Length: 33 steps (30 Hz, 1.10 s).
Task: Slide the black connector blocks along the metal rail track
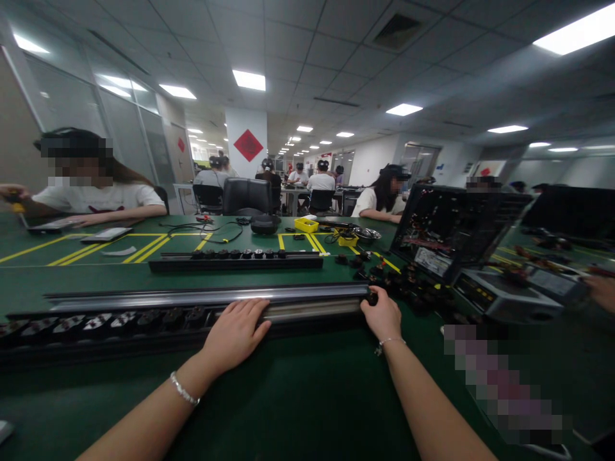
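A long black rail (307, 328) with a pale metal inner channel lies across the green table in front of me. A row of round black modules (166, 318) sits in its left part. My left hand (239, 333) lies flat over the rail's middle, fingers extended together and thumb apart. At the right end, my right hand (383, 314) pinches a small black round part (372, 298) against the rail; the fingers hide most of it. Directly behind the rail runs a long metallic strip (158, 299). Farther back lies a shorter black rail (235, 262) with similar modules.
Loose black parts (413, 282) are heaped to the right, beside an open computer case (456, 230) and a grey metal box (504, 294). A yellow tray (306, 225) and cables (211, 227) lie at the back. A co-worker (96, 186) sits across on the left.
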Available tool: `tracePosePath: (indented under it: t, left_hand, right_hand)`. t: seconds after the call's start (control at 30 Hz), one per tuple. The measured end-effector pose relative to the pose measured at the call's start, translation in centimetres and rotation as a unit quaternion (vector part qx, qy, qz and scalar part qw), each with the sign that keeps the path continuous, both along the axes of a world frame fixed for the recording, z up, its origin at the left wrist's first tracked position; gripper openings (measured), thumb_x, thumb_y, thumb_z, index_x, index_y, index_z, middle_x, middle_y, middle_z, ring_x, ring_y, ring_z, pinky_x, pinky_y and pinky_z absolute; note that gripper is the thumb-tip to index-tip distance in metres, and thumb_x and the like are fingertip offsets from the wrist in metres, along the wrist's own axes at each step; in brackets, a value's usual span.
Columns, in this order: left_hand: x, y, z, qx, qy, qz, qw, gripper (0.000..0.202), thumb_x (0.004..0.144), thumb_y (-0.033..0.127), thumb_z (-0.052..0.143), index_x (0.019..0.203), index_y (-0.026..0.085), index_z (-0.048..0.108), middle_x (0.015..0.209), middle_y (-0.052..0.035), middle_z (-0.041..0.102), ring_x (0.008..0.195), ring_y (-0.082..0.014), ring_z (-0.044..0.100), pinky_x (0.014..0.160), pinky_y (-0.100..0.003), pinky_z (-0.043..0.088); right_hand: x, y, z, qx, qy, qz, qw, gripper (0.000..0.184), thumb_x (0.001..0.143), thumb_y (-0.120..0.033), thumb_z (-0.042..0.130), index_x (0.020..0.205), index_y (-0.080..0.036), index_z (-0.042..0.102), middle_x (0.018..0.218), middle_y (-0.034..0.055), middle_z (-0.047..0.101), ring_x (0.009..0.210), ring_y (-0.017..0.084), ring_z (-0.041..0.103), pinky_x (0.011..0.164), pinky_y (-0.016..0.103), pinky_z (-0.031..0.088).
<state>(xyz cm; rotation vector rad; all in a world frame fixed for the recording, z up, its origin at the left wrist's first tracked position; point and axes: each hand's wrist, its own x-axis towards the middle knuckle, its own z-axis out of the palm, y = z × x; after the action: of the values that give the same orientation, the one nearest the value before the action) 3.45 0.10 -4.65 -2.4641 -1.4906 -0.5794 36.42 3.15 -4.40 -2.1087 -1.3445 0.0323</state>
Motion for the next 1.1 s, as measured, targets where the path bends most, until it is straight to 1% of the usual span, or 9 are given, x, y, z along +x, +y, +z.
tracePosePath:
  t: [0.1, 0.33, 0.53, 0.67, 0.73, 0.83, 0.93, 1.1]
  left_hand:
    - [0.0, 0.1, -0.1, 0.003, -0.002, 0.001, 1.0, 0.051, 0.089, 0.051, 0.03, 0.128, 0.023, 0.046, 0.124, -0.0069, 0.059, 0.116, -0.0217, 0.051, 0.1, -0.041, 0.035]
    - [0.0, 0.1, 0.1, -0.016, 0.0, 0.007, 1.0, 0.052, 0.088, 0.052, 0.029, 0.128, 0.023, 0.046, 0.125, -0.0063, 0.058, 0.116, -0.022, 0.051, 0.1, -0.042, 0.035]
    - [0.1, -0.1, 0.3, -0.024, -0.001, 0.008, 1.0, 0.052, 0.089, 0.051, 0.029, 0.129, 0.022, 0.045, 0.127, -0.0062, 0.057, 0.118, -0.0217, 0.05, 0.101, -0.042, 0.035]
    - [0.1, -0.1, 0.3, -0.027, 0.002, 0.01, 1.0, 0.052, 0.089, 0.052, 0.029, 0.129, 0.022, 0.045, 0.127, -0.0063, 0.057, 0.117, -0.0219, 0.05, 0.101, -0.042, 0.034]
    - [0.1, -0.1, 0.4, -0.028, 0.005, 0.011, 1.0, 0.052, 0.089, 0.051, 0.029, 0.129, 0.022, 0.045, 0.127, -0.0064, 0.057, 0.117, -0.022, 0.05, 0.101, -0.042, 0.035]
    - [0.1, 0.0, 0.3, -0.019, 0.009, 0.011, 1.0, 0.052, 0.089, 0.051, 0.029, 0.128, 0.022, 0.046, 0.126, -0.0064, 0.058, 0.117, -0.0218, 0.051, 0.101, -0.042, 0.035]
    - [0.2, 0.0, 0.2, -0.006, 0.011, 0.007, 1.0, 0.051, 0.089, 0.05, 0.03, 0.127, 0.022, 0.046, 0.125, -0.0062, 0.059, 0.116, -0.0216, 0.051, 0.1, -0.041, 0.036]
    - [0.1, 0.0, 0.1, -0.008, 0.005, 0.008, 1.0, 0.051, 0.089, 0.051, 0.03, 0.127, 0.022, 0.046, 0.126, -0.006, 0.058, 0.116, -0.0217, 0.051, 0.099, -0.042, 0.036]
  right_hand:
    - [0.0, -0.1, 0.1, 0.002, 0.007, -0.001, 1.0, 0.044, 0.075, -0.028, 0.048, 0.119, -0.023, 0.053, 0.106, 0.0072, 0.061, 0.106, 0.024, 0.053, 0.089, 0.035, 0.039]
    - [-0.1, -0.1, 0.3, 0.007, -0.016, 0.004, 1.0, 0.038, 0.075, -0.027, 0.047, 0.11, -0.021, 0.06, 0.105, 0.0078, 0.062, 0.105, 0.023, 0.053, 0.09, 0.034, 0.039]
    - [0.4, 0.2, 0.1, 0.001, 0.004, 0.007, 1.0, 0.04, 0.074, -0.026, 0.048, 0.113, -0.022, 0.059, 0.106, 0.0072, 0.061, 0.106, 0.024, 0.052, 0.089, 0.035, 0.04]
    - [0.9, 0.4, -0.4, 0.025, -0.01, 0.015, 1.0, 0.036, 0.074, -0.026, 0.049, 0.107, -0.024, 0.064, 0.122, 0.0064, 0.055, 0.115, 0.024, 0.046, 0.097, 0.036, 0.035]
    - [1.2, 0.6, -0.7, 0.038, -0.016, 0.02, 0.999, 0.035, 0.073, -0.026, 0.05, 0.105, -0.024, 0.065, 0.125, 0.006, 0.053, 0.119, 0.025, 0.043, 0.1, 0.038, 0.032]
    - [1.8, 0.9, -1.0, 0.051, -0.009, 0.04, 0.998, 0.035, 0.072, -0.026, 0.049, 0.103, -0.023, 0.065, 0.116, 0.005, 0.059, 0.114, 0.023, 0.048, 0.102, 0.037, 0.031]
    - [2.2, 1.1, -1.1, 0.065, 0.0, 0.049, 0.997, 0.035, 0.071, -0.025, 0.049, 0.101, -0.021, 0.065, 0.109, 0.0051, 0.062, 0.107, 0.023, 0.053, 0.1, 0.036, 0.034]
    - [2.6, 1.1, -0.8, 0.06, 0.025, 0.033, 0.997, 0.037, 0.069, -0.024, 0.05, 0.102, -0.02, 0.065, 0.109, 0.0072, 0.063, 0.104, 0.023, 0.055, 0.095, 0.036, 0.039]
